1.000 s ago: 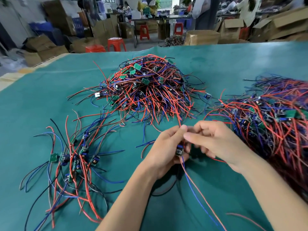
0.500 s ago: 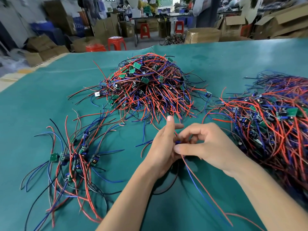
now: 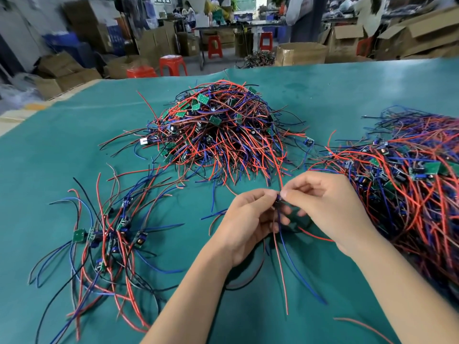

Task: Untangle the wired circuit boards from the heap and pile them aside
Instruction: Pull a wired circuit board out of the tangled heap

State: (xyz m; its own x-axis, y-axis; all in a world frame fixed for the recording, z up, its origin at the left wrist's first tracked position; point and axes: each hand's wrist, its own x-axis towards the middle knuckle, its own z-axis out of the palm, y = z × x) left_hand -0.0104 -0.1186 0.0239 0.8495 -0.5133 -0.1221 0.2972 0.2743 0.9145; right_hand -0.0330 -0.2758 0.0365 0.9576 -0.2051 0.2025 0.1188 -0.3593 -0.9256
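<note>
A heap of small green circuit boards [image 3: 218, 127] with red, blue and black wires sits in the middle of the teal table [image 3: 62, 150]. Another big tangled heap [image 3: 412, 184] lies at the right. Several separated boards [image 3: 109, 234] lie spread at the left. My left hand [image 3: 250, 217] and my right hand [image 3: 327, 204] meet in front of the middle heap, both pinching one small wired board [image 3: 278, 201], mostly hidden between the fingertips. Its red and blue wires [image 3: 285, 264] hang down toward me; one red wire runs up toward the middle heap.
Beyond the table's far edge stand cardboard boxes [image 3: 300, 53], red stools [image 3: 172, 65] and workbenches with people in the background. A loose red wire [image 3: 360, 326] lies near the front right.
My hands have shifted slightly and both now pinch the board at the fingertips. The trailing red and blue wires swung from the lower right to hang nearly straight down.
</note>
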